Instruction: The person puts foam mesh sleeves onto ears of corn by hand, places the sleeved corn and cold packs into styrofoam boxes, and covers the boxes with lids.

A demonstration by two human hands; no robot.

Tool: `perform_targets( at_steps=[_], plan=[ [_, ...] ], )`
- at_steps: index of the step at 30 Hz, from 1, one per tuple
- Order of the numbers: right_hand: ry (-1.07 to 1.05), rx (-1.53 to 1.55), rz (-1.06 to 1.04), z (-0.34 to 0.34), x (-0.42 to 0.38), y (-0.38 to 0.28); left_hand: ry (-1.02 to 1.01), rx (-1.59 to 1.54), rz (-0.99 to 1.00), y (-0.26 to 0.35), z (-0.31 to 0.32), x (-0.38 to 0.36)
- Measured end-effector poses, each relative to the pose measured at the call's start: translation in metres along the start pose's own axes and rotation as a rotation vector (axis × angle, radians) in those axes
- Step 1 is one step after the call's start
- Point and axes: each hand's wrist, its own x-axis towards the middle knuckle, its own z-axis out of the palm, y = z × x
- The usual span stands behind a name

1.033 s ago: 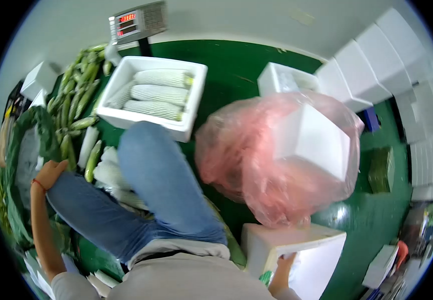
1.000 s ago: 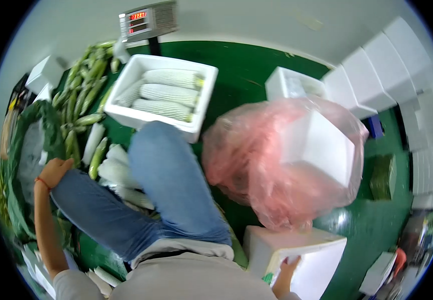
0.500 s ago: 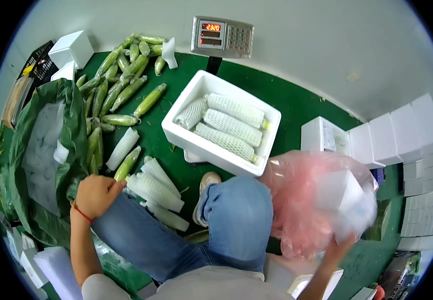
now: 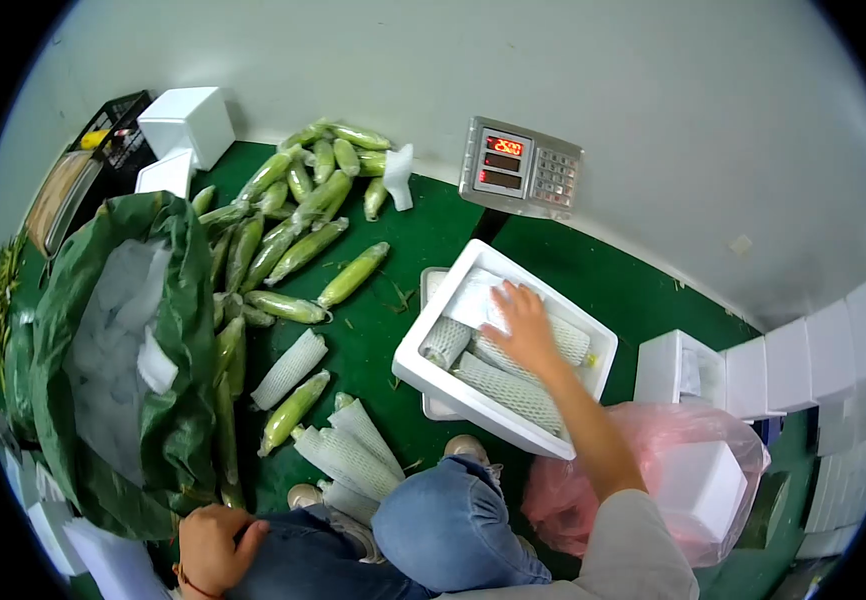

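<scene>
My right hand (image 4: 525,325) reaches into a white foam box (image 4: 468,402). Its fingers are spread and touch a flat white packet (image 4: 470,297) at the box's far left corner. Under and beside the hand lie several ears of corn in white foam net sleeves (image 4: 508,388). My left hand (image 4: 218,548) rests on my left knee, holding nothing, its thumb apart and its fingers curving down over the knee. Close to my feet lie more net-sleeved ears of corn (image 4: 348,460) and an unsleeved ear (image 4: 294,412).
Behind the box stands a scale display (image 4: 521,167) with lit red digits. A heap of plastic-wrapped corn (image 4: 298,240) covers the floor at left, beside a green sack (image 4: 58,410) with clear, ice-like packs. A pink plastic bag (image 4: 563,500) and white foam boxes (image 4: 753,370) stand at right.
My right hand has moved from the pink bag into the foam box, where a white packet now lies on the corn. The scale's digits read higher. My left hand stays on my knee.
</scene>
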Motion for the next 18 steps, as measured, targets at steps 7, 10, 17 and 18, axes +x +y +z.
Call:
perform_targets(
  at_steps=[7, 10, 17, 18],
  plan=[
    [0.155, -0.057, 0.053, -0.015, -0.019, -0.005, -0.225, -0.049, 0.058, -0.003, -0.003, 0.028],
    [0.188, 0.206, 0.411, -0.096, -0.063, 0.055, -0.245, -0.077, 0.022, 0.000, 0.000, 0.027],
    [-0.946, -0.663, 0.926, -0.147, -0.385, 0.233, -0.307, -0.088, -0.022, 0.012, 0.002, 0.037],
    [-1.148, -0.554, 0.813, -0.153, -0.424, 0.230, -0.304, -0.058, -0.038, 0.016, 0.000, 0.040]
  ],
)
